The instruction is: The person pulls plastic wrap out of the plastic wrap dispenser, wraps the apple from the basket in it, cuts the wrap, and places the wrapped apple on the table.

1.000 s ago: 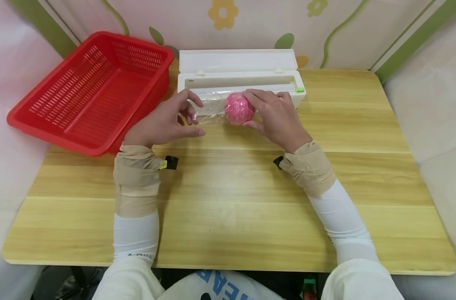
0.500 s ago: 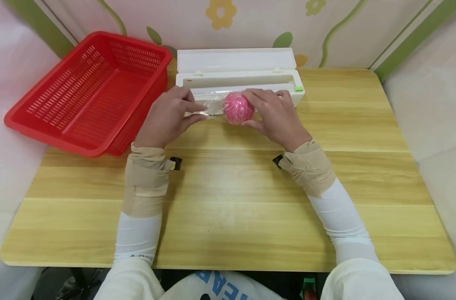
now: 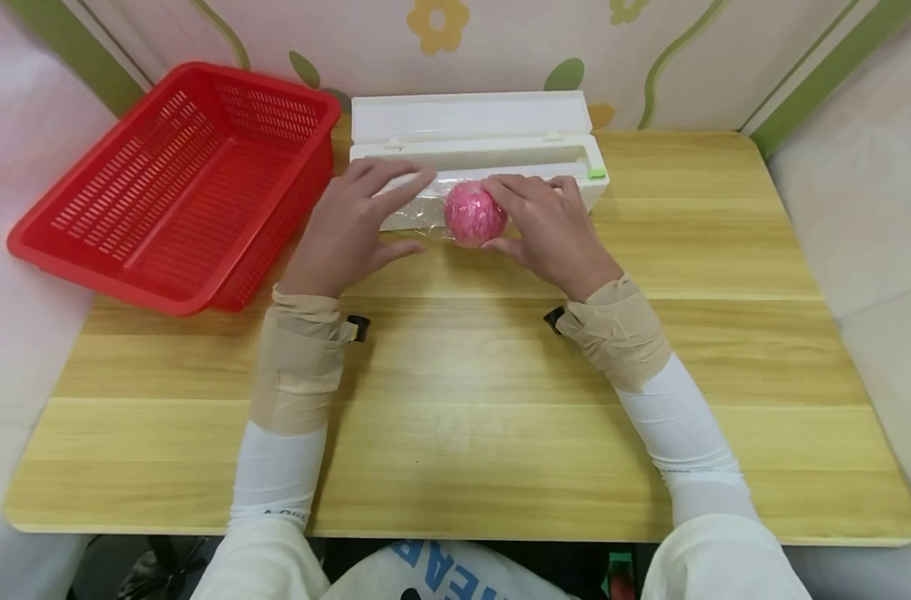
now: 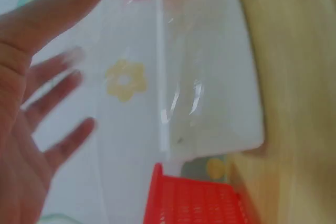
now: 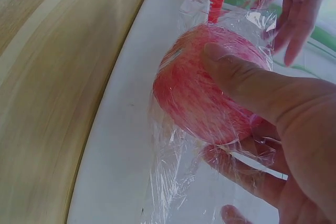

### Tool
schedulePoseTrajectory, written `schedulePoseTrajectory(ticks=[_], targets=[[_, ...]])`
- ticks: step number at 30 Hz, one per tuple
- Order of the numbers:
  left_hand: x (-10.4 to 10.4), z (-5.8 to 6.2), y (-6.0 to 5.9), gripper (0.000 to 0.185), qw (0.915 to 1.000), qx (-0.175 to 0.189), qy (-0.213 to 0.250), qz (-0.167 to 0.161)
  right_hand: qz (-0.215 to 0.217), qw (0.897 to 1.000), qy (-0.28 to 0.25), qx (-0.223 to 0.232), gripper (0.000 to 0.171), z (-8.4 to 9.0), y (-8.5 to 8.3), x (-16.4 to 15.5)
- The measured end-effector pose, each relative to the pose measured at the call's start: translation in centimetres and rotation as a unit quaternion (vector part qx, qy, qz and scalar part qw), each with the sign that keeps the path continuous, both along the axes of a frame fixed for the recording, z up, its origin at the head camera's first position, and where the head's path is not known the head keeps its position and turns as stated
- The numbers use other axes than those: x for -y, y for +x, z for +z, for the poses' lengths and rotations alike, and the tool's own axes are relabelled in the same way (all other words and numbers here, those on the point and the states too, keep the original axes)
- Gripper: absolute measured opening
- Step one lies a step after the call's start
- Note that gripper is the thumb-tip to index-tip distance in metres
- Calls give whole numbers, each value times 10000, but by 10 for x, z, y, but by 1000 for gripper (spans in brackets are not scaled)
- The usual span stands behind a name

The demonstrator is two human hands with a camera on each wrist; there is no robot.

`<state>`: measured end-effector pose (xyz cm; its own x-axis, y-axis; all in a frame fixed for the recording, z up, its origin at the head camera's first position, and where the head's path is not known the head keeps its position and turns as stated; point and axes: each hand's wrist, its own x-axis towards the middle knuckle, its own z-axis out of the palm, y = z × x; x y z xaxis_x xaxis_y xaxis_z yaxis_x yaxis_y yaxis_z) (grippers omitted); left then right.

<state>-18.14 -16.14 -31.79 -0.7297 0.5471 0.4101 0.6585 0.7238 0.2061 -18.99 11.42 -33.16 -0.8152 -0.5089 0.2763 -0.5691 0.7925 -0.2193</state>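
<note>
A pink ball (image 3: pixel 472 214) wrapped in clear cling film (image 3: pixel 419 212) lies on the table against the front of a white film dispenser box (image 3: pixel 470 148). My right hand (image 3: pixel 503 215) grips the ball from the right. In the right wrist view its thumb (image 5: pixel 247 85) presses on the ball (image 5: pixel 202 100) through the film (image 5: pixel 170 182). My left hand (image 3: pixel 395 215) is left of the ball, its fingers stretched out flat over the film at the dispenser's front edge. In the left wrist view those fingers (image 4: pixel 52 103) are spread and hold nothing.
A red plastic basket (image 3: pixel 177 179) stands at the table's back left, close to the dispenser. The dispenser's lid (image 3: pixel 466 117) is open and leans toward the flowered wall. Bare wooden table (image 3: pixel 463 400) stretches in front of the hands.
My left hand pinched the film beside the ball half a second ago. Now its fingers are straightened and reach further back over the dispenser's edge. The right hand and the ball stay in place.
</note>
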Motion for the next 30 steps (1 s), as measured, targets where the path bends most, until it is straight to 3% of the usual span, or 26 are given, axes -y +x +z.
schedulePoseTrajectory(ticks=[4,10,12,14,17,19,21,27,30], targets=[[-9,-13,-4,50,9985,-512,127,-172,2,10000,54,58,80,-1,0,0],[-17,-22,-1,24,9924,-1214,148,112,2,9999,48,94,80,-1,1,1],[-19,-20,0,21,9915,-1282,82,188,15,10000,22,60,79,-1,2,2],[-20,-17,1,23,9941,-1065,-6,228,32,10000,2,20,79,-1,2,2],[-16,-10,4,43,9981,-379,-275,389,58,10000,-11,-11,79,0,2,3],[-12,-5,5,58,9979,121,-337,548,77,10000,-10,-20,79,0,1,4],[-9,-2,6,65,9961,395,-334,721,88,10000,-11,-29,79,1,1,4],[-6,-2,8,17,9966,393,-199,693,87,10000,7,6,78,0,2,5],[-3,0,10,13,9952,650,-307,664,91,10000,19,10,78,0,2,5]])
